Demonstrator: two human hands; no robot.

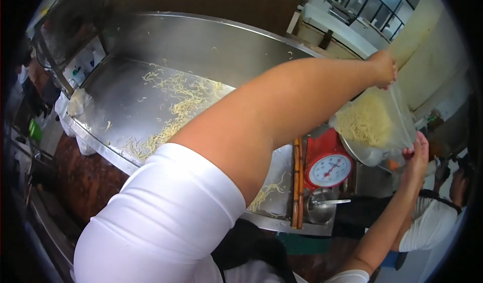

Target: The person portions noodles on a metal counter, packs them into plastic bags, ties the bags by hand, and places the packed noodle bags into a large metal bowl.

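My left arm reaches across the view, and my left hand (385,69) is closed on the upper edge of a clear plastic bag (401,109). Lower on the right, my right hand (416,155) grips the bag's other edge, fingers pinched on the plastic. Inside the bag sits a clump of pale yellow noodles (365,124). The bag is tilted above the metal pan (356,154) of a red dial scale (329,170); whether it touches the pan I cannot tell. Loose noodles (186,107) lie scattered over a steel-walled table (123,89), partly hidden behind my arm.
Two brown sticks (298,185) lie beside the scale, near a metal bowl (321,207) with a spoon handle across it. A fan (70,24) stands at the far left, above white plastic bags (78,104). Another person in a white sleeve (427,222) is close on the right.
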